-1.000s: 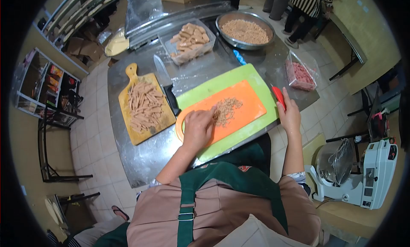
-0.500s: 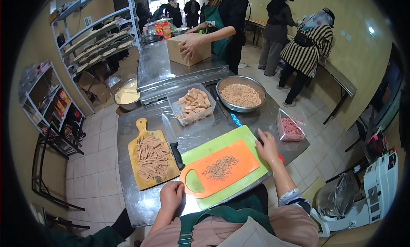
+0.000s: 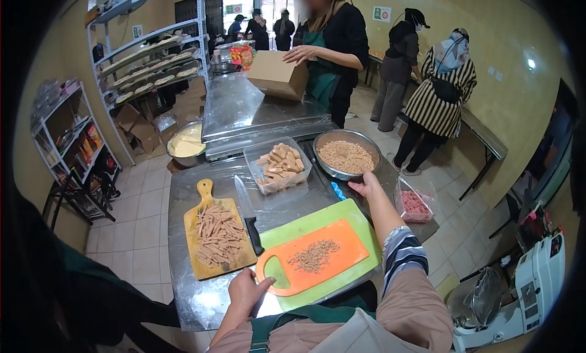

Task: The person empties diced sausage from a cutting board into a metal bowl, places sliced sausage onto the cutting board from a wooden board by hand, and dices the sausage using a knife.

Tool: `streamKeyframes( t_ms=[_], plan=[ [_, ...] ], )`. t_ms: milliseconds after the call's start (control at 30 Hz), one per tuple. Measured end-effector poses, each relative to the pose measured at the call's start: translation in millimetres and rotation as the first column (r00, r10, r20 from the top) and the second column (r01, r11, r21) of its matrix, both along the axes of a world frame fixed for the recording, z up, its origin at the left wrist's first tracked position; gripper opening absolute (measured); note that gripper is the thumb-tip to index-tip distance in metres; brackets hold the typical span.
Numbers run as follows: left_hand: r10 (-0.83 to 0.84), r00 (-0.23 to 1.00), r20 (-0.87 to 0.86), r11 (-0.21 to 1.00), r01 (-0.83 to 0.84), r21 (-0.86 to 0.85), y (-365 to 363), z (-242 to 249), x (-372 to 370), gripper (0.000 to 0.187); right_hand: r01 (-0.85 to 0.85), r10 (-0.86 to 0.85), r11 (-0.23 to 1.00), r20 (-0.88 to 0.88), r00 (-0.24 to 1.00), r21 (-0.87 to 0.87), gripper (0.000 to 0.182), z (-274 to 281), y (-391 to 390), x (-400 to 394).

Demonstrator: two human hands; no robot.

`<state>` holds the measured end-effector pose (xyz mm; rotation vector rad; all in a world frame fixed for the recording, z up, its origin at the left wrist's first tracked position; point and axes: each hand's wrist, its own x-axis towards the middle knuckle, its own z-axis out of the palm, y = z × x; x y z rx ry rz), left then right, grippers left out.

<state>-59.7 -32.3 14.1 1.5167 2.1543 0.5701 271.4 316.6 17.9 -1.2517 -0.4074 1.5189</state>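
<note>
My right hand reaches forward to the near rim of a steel bowl of small tan diced pieces and grips that rim. Beside the handle end of an orange cutting board, my left hand is closed, its thumb on the board's edge and its other fingers partly hidden. On the orange board lies a small heap of brown chopped bits. A larger green cutting board is underneath. To the left, a wooden paddle board carries brown strips, with a knife alongside.
A clear plastic tub holds tan chunks. A bag-lined container of pink minced food stands at the table's right edge. Across the second table, a co-worker handles a cardboard box. A mixer stands at lower right.
My right hand has left the green board's right edge and moved forward to the bowl's rim. My left thumb now reaches onto the orange board. The co-worker's box has tilted.
</note>
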Motion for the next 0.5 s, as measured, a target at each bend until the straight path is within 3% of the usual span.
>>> streamKeyframes(
  t_ms=[67,233,500],
  plan=[
    [0.012,1.0,-0.004,1.0,-0.012,0.004,4,-2,1,0.052,-0.002,0.003,1.0,-0.096,0.995,0.008,0.044,-9,2,-2],
    [0.044,0.999,-0.025,0.998,-0.045,-0.045,12,-3,1,0.045,0.097,-0.079,0.99,-0.163,0.983,0.104,0.04,-15,-4,-8],
    [0.105,0.986,0.132,0.993,-0.098,-0.058,14,-2,-5,0.04,0.076,-0.031,0.981,-0.245,0.969,0.176,0.04,-13,-15,0]
  ],
)
